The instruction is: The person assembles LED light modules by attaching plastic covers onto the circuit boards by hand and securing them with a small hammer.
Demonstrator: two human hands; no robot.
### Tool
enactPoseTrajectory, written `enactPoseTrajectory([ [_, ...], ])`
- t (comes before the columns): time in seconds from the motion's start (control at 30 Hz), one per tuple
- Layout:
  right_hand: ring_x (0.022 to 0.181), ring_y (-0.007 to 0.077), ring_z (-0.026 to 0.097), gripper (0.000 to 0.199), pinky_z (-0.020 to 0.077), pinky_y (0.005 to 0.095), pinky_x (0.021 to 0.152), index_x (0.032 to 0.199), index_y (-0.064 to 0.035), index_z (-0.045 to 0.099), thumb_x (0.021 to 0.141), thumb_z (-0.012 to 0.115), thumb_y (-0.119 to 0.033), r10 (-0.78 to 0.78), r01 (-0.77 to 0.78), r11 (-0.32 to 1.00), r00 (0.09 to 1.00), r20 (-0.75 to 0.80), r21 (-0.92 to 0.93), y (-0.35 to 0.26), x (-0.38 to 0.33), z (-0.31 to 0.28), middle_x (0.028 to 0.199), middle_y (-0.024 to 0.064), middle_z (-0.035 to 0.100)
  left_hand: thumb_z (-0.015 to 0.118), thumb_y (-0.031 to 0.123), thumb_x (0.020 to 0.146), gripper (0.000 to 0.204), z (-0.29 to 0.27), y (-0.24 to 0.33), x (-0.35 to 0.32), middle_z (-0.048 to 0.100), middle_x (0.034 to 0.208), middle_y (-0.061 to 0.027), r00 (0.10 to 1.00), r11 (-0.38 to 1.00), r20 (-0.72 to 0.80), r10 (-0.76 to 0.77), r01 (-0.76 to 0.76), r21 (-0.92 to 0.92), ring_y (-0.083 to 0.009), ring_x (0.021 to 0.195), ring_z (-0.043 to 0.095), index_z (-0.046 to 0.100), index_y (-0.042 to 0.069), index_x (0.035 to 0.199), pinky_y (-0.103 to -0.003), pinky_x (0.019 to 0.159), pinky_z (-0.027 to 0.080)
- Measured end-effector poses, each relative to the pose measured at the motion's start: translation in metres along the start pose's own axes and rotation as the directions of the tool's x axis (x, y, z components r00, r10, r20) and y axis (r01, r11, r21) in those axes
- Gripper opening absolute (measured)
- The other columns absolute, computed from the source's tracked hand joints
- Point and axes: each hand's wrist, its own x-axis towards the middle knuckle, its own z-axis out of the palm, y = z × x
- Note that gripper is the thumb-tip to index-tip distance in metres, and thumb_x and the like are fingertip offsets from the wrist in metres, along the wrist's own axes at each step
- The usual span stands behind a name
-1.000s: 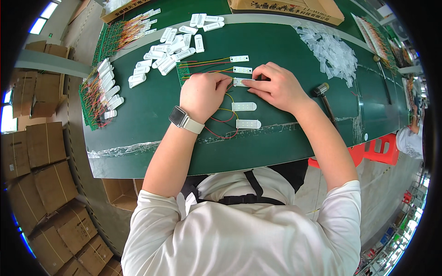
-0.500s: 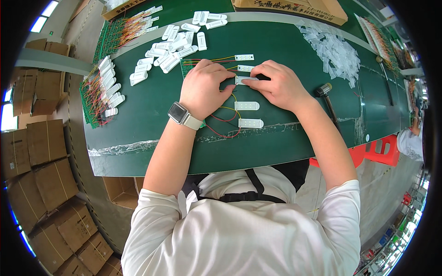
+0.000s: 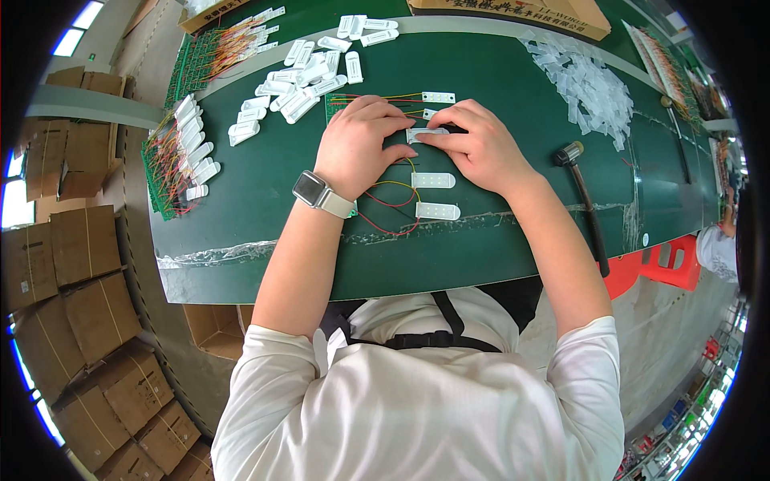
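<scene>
A small white LED module (image 3: pixel 416 136) lies on the green tabletop between my hands. My right hand (image 3: pixel 491 152) has its thumb and fingers closed on it from the right, covering much of it. My left hand (image 3: pixel 357 148), below which I wear a watch, curls its finger and thumb round the module's left end. Nearer to me lie two more white modules with rounded ends, one (image 3: pixel 433 180) above the other (image 3: pixel 438 211), joined to red and yellow wires. Beyond my hands is a bare LED strip (image 3: pixel 439 98) on wires from a green circuit board (image 3: pixel 334 104), partly hidden by my left hand.
White plastic housings (image 3: pixel 311 74) are heaped at the back left. Wired modules on a green board (image 3: pixel 164 188) lie at the left edge. Translucent pieces (image 3: pixel 589 96) are piled at the right, with a hammer (image 3: pixel 584 188) nearer. A cardboard box (image 3: pixel 513 16) stands at the back.
My right fingertips have shifted slightly left along the module, and both hands sit a little farther away. The whole view has shifted slightly.
</scene>
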Motion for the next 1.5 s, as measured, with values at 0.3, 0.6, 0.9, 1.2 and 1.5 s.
enactPoseTrajectory([
  [0.3,0.098,0.0209,0.064,0.03,0.0561,0.0349,0.085,0.102,-0.0183,0.082,0.076,0.078,-0.004,-0.016,0.016,1.0,1.0,-0.011,-0.023,0.0,0.0,0.001,0.107,-0.0026,0.07,0.092,0.029,0.069,0.047,0.003,0.005,0.0,0.074,0.118,-0.0006,0.999,0.993,0.004,-0.036,0.036,0.109,-0.0282,0.136,0.058,0.081,0.015,0.113,-0.042,0.106,0.052],
  [0.6,0.094,0.0169,0.063,0.03,0.0553,0.033,0.083,0.101,-0.0206,0.082,0.075,0.079,-0.006,0.02,-0.024,0.994,0.999,-0.035,-0.107,-0.01,0.005,0.003,0.105,-0.0081,0.071,0.092,0.032,0.07,0.049,0.004,0.005,0.0,0.074,0.122,0.0006,0.998,0.989,0.012,-0.065,0.063,0.136,-0.0269,0.139,0.056,0.08,0.016,0.114,-0.043,0.106,0.052],
  [0.9,0.092,0.017,0.066,0.025,0.0549,0.0327,0.082,0.102,-0.0208,0.082,0.08,0.075,-0.011,0.084,-0.075,0.979,0.996,0.041,-0.188,-0.018,0.007,-0.001,0.105,-0.0059,0.072,0.091,0.039,0.071,0.05,0.002,0.017,-0.008,0.07,0.127,0.0003,0.984,0.97,-0.007,-0.176,0.175,0.169,-0.0284,0.139,0.055,0.081,0.016,0.114,-0.047,0.107,0.05],
  [1.2,0.087,0.017,0.063,0.022,0.0544,0.0316,0.08,0.103,-0.0198,0.082,0.083,0.077,-0.013,0.137,-0.138,0.982,0.99,-0.01,-0.127,-0.017,0.006,0.0,0.105,-0.0098,0.076,0.089,0.048,0.071,0.054,0.006,0.013,-0.013,0.064,0.141,-0.0035,0.981,0.945,-0.078,-0.178,0.193,0.266,-0.0328,0.141,0.05,0.081,0.024,0.118,-0.048,0.11,0.046],
  [1.5,0.094,0.0205,0.064,0.022,0.0536,0.0354,0.086,0.105,-0.0173,0.082,0.083,0.081,-0.016,0.227,-0.242,0.969,0.952,-0.206,-0.049,-0.018,0.004,-0.023,0.106,-0.0036,0.078,0.088,0.056,0.07,0.058,0.003,0.011,-0.013,0.057,0.152,-0.0043,0.971,0.933,-0.036,-0.238,0.239,0.269,-0.0319,0.148,0.042,0.08,0.031,0.122,-0.051,0.116,0.037],
])
